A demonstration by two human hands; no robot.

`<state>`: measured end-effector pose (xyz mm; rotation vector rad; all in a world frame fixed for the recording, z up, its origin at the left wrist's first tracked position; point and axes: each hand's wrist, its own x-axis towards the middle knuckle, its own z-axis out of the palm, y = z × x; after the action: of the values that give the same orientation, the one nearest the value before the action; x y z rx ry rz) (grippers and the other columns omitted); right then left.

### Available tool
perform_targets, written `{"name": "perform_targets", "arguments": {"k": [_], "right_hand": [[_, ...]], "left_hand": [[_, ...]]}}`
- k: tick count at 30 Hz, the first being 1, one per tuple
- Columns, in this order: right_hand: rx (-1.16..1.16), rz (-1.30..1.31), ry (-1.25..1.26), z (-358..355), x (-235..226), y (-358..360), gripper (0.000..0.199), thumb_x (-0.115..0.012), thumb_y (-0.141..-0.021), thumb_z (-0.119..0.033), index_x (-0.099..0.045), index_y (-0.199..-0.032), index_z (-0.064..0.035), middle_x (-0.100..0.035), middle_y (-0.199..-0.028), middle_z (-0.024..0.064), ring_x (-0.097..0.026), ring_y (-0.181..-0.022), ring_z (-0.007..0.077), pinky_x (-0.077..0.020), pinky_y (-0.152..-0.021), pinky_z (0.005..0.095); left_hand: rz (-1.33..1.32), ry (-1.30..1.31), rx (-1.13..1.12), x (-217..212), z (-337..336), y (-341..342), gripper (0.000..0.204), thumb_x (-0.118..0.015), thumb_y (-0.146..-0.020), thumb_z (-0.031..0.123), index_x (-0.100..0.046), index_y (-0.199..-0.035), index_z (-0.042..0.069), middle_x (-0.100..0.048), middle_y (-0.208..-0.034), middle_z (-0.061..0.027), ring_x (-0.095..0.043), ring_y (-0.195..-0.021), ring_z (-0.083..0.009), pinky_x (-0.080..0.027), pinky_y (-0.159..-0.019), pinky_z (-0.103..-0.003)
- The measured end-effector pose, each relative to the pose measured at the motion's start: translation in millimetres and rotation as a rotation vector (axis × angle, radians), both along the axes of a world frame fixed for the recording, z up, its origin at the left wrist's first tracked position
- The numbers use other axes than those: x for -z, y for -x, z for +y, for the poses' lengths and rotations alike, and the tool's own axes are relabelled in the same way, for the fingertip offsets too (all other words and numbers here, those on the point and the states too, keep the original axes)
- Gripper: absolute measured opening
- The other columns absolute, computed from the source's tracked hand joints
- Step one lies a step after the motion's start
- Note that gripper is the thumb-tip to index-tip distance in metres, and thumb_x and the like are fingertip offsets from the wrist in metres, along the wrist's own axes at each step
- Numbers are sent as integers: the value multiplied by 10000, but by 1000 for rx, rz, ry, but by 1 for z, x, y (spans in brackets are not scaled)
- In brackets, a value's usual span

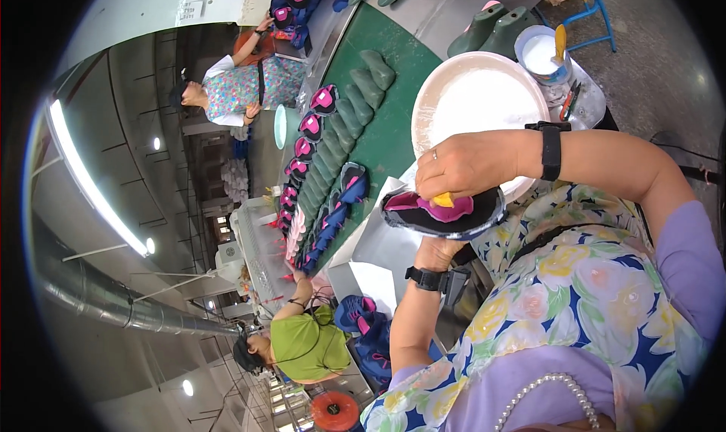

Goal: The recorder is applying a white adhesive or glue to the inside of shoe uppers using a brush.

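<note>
My left hand [442, 250] grips a dark navy shoe upper [423, 226] from beneath, its opening turned upward. Inside the upper a magenta lining [455, 211] shows. My right hand [470, 160] is closed over the opening, pinching a small yellow piece [443, 200]; its working end is hidden in the upper, so I cannot tell its kind. Just beyond my right hand stands a wide pale basin [431, 77] holding white liquid. My left fingers are mostly hidden under the upper.
A green conveyor belt [404, 43] carries rows of shoe uppers [352, 182] and grey-green shoe lasts [352, 122]. A blue can [560, 77] with a yellow-handled brush [560, 40] stands beside the basin, near red-handled cutters [571, 101]. Two co-workers [310, 341] stand along the belt.
</note>
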<state>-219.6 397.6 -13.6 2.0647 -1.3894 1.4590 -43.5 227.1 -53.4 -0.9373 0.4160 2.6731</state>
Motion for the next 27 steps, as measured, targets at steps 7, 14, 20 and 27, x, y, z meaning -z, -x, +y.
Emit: {"name": "perform_targets", "arguments": {"k": [7,14,20,27], "right_hand": [[41,-65,-125,6,-6,-3,151,-627,-880,-191,-564,-914,-59,-624,-889,78,-641,-919,275,-534,-775,395],[20,-176,-199,-6,3,-2,211,-652,-882,-235,-562,-918,-47,-635,-880,107,-648,-874,313,-526,-778,410],[4,-233,-242,-21,8,-2,229,-670,-895,-252,-578,-901,-43,-634,-865,125,-649,-828,330,-519,-741,409],[72,-374,-291,-18,6,-1,224,-694,-886,-242,-594,-901,-42,-638,-887,126,-652,-817,310,-531,-725,381]], "left_hand": [[-71,66,60,2,-1,-1,401,-535,-988,406,-593,-1200,70,-680,-986,-99,-674,-763,-192,-571,-549,-276],[-70,200,62,1,-9,-1,335,-521,-1014,334,-585,-1200,63,-637,-821,-44,-573,-545,-95,-452,-395,-162],[202,149,164,12,-35,-21,333,-514,-1023,324,-568,-1251,86,-685,-1143,-113,-705,-986,-208,-641,-773,-335],[264,-149,3,-1,-16,-12,471,-521,-997,418,-557,-1309,67,-637,-1256,-178,-643,-1138,-341,-553,-966,-505]]}}
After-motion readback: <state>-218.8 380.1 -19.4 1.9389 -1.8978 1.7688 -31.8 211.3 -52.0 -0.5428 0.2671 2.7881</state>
